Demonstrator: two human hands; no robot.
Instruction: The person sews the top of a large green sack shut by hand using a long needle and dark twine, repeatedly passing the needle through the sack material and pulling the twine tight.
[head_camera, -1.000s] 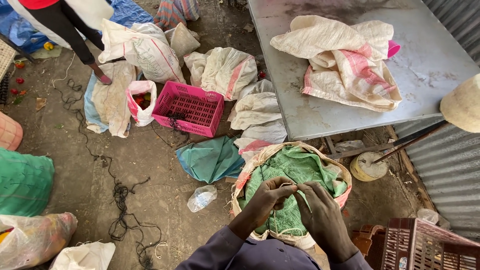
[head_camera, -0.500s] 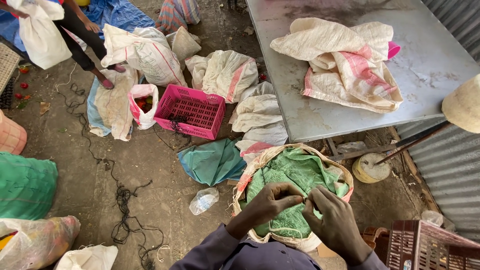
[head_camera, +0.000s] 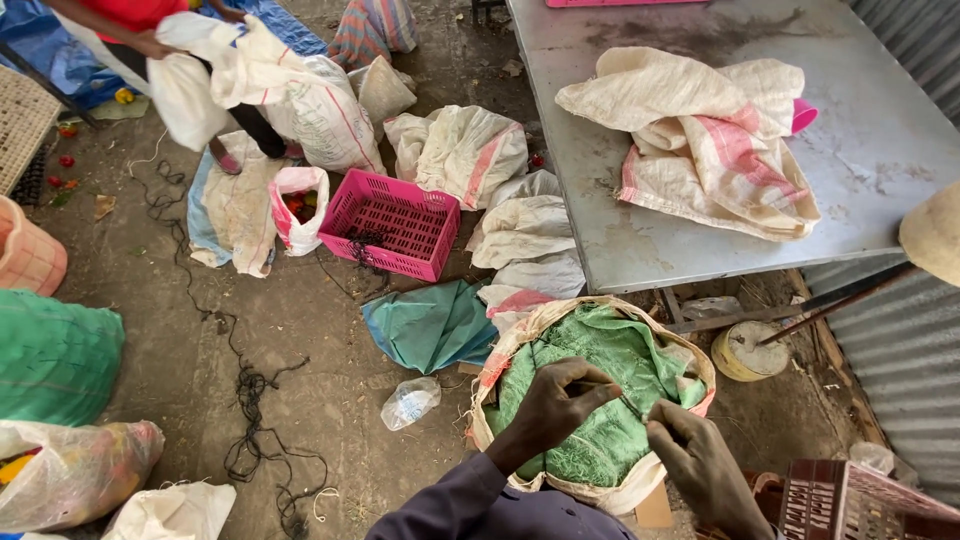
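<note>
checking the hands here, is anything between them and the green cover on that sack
Nothing visible stands between them. The left hand rests directly on the green mesh cover of the sack, pinching something thin. The right hand sits at the cover's near edge, fingers against it. The metal table lies beyond, clear of both hands.

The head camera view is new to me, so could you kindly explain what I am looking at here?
The camera sits on a person's head and looks down at their own two bare hands. The left hand and right hand rest on a green cover over a full sack on the ground; both seem to pinch a thin dark cord, though it is too fine to be sure. Beside them stands a metal table with folded sacks. Farther off lies a pink crate, and another person handles a white sack.
</note>
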